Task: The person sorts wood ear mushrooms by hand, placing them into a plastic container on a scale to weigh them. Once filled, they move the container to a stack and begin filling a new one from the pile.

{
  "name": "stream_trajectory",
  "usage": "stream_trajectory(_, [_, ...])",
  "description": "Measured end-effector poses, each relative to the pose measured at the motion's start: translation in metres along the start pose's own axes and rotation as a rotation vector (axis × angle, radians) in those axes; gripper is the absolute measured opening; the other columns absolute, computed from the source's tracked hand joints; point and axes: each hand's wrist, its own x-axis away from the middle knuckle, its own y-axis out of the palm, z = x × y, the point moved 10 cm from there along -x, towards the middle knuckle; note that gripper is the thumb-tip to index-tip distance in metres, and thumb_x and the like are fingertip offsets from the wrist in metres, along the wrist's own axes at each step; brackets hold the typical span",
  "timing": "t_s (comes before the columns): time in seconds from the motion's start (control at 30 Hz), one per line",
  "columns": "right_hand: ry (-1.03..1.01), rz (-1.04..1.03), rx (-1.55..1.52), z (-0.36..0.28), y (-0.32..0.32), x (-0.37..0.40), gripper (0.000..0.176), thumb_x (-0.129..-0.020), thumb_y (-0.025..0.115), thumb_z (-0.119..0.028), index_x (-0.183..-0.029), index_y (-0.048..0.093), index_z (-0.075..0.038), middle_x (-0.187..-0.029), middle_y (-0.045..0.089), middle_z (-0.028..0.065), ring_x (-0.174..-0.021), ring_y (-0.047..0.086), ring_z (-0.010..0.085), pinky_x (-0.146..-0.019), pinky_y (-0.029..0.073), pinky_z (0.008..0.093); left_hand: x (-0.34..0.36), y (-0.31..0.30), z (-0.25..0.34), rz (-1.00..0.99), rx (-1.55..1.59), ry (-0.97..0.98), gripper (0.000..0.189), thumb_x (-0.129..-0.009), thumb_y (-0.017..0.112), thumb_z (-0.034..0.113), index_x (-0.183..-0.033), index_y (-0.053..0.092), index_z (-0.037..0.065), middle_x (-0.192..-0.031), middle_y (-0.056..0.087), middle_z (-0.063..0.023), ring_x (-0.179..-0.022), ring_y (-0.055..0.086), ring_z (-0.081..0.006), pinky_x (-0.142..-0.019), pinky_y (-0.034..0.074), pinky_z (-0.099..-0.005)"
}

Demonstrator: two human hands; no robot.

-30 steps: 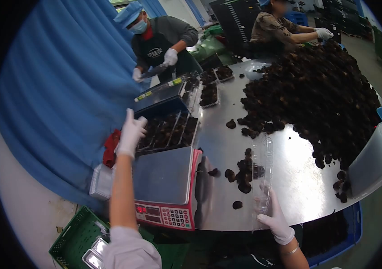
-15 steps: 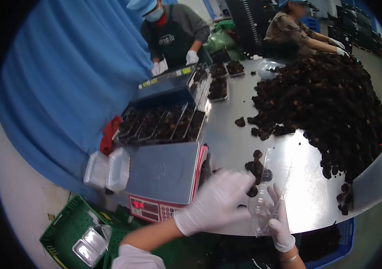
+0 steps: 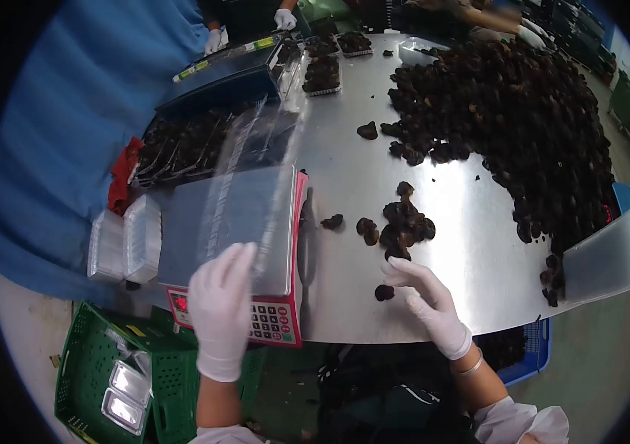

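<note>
My left hand [image 3: 220, 314], in a white glove, is at the front edge of the scale [image 3: 174, 222]. Its fingers are closed on the near end of a clear plastic tray [image 3: 237, 174], blurred by motion over the scale's platform. My right hand [image 3: 433, 311], also gloved, is open with its fingers stretched toward a small cluster of dark, wrinkled mushroom-like pieces [image 3: 404, 226]. A single dark piece [image 3: 384, 292] lies just left of its fingertips. I see nothing held in the right hand.
A large heap of dark pieces [image 3: 492, 111] covers the right of the metal table [image 3: 352, 296]. Stacked clear trays [image 3: 611, 255] stand at the right edge, more white trays [image 3: 141, 237] left of the scale. A green crate [image 3: 100, 355] is below. Two co-workers' gloved hands show behind.
The clear tray has gone from my right hand to my left and moved left over the scale. My hands have moved apart. The view has tilted downward.
</note>
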Motion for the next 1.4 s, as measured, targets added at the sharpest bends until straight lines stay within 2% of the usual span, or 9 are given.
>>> stream_trajectory(0.1, [0.1,0.025,0.023,0.028,-0.022,0.006,0.042,-0.101,0.054,-0.014,-0.14,0.051,0.002,-0.126,0.064,0.0122,-0.118,0.06,0.0205,-0.106,0.044,0.0356,0.029,0.032,-0.051,-0.241,0.185,-0.096,0.038,-0.085,0.065,0.001,-0.122,0.066,0.003,-0.119,0.066,-0.0137,-0.109,0.061,-0.0327,-0.095,0.048,-0.0403])
stream_trajectory(0.37, [0.039,0.013,0.334,0.01,-0.02,-0.028,0.028,-0.1,0.055,-0.011,-0.126,0.064,-0.003,-0.108,0.07,0.0102,-0.105,0.065,0.0188,-0.097,0.049,0.032,0.049,0.032,-0.05,-0.149,0.292,-0.183,0.039,-0.08,0.069,0.003,-0.119,0.067,0.004,-0.118,0.067,-0.0133,-0.115,0.059,-0.0338,-0.105,0.042,-0.0461])
stream_trajectory(0.57, [-0.31,-0.292,1.166,0.041,0.051,-0.117,0.046,-0.092,0.061,-0.02,-0.136,0.056,-0.007,-0.139,0.052,0.0205,-0.133,0.045,0.0429,-0.109,0.037,0.0563,0.034,0.005,-0.056,0.095,0.289,-0.144,0.043,-0.079,0.067,0.0,-0.122,0.066,0.003,-0.121,0.066,-0.0123,-0.122,0.055,-0.0347,-0.106,0.042,-0.0461])
stream_trajectory(0.7, [-0.202,-0.455,1.468,0.069,0.071,-0.141,0.053,-0.093,0.06,-0.026,-0.141,0.051,-0.009,-0.152,0.038,0.0217,-0.143,0.029,0.0506,-0.114,0.028,0.066,-0.025,-0.002,-0.088,0.011,0.336,-0.155,0.043,-0.086,0.059,-0.003,-0.128,0.063,0.003,-0.114,0.066,-0.0142,-0.115,0.058,-0.0318,-0.103,0.044,-0.04])
stream_trajectory(0.93, [-0.283,-0.496,1.528,0.078,0.054,-0.131,0.026,-0.089,0.063,-0.024,-0.109,0.064,-0.007,-0.104,0.062,0.0117,-0.104,0.062,0.0302,-0.108,0.039,0.0558,-0.197,0.001,-0.198,-0.017,0.335,-0.038,0.063,-0.09,0.038,-0.009,-0.15,0.044,0.007,-0.099,0.07,-0.0138,-0.091,0.063,-0.0203,-0.094,0.048,-0.0311])
stream_trajectory(1.1, [-0.258,-0.44,1.596,0.061,0.027,-0.114,0.028,-0.089,0.064,-0.025,-0.11,0.064,-0.007,-0.109,0.061,0.0133,-0.108,0.06,0.0311,-0.109,0.037,0.0552,-0.287,0.007,-0.311,-0.098,0.096,-0.387,0.076,-0.082,0.043,-0.006,-0.156,0.037,0.011,-0.102,0.069,-0.0114,-0.084,0.058,-0.0162,-0.083,0.049,-0.0278])
stream_trajectory(1.17, [-0.266,-0.41,1.532,0.05,0.02,-0.108,0.036,-0.09,0.062,-0.026,-0.121,0.062,-0.007,-0.125,0.058,0.0151,-0.12,0.054,0.0317,-0.111,0.035,0.0551,-0.3,0.009,-0.32,-0.043,0.073,-0.44,0.062,-0.089,0.049,0.001,-0.15,0.044,0.004,-0.105,0.071,-0.0167,-0.096,0.065,-0.0245,-0.092,0.049,-0.0319])
stream_trajectory(1.27, [-0.409,-0.333,1.44,0.05,0.01,-0.1,0.034,-0.092,0.061,-0.028,-0.12,0.061,-0.007,-0.131,0.055,0.0168,-0.124,0.052,0.0348,-0.112,0.034,0.0562,-0.279,0.039,-0.221,-0.124,0.469,-0.225,0.056,-0.088,0.05,0.003,-0.145,0.051,0.003,-0.1,0.068,-0.0088,-0.082,0.057,-0.0149,-0.081,0.049,-0.0284])
stream_trajectory(1.4, [-0.395,-0.388,1.391,0.057,-0.003,-0.092,0.043,-0.091,0.062,-0.028,-0.13,0.058,-0.01,-0.137,0.053,0.0158,-0.13,0.049,0.0332,-0.113,0.032,0.0567,-0.142,0.02,-0.037,-0.129,0.531,0.013,0.031,-0.094,0.05,0.004,-0.119,0.068,-0.002,-0.097,0.071,-0.0091,-0.093,0.066,-0.0183,-0.089,0.051,-0.0317])
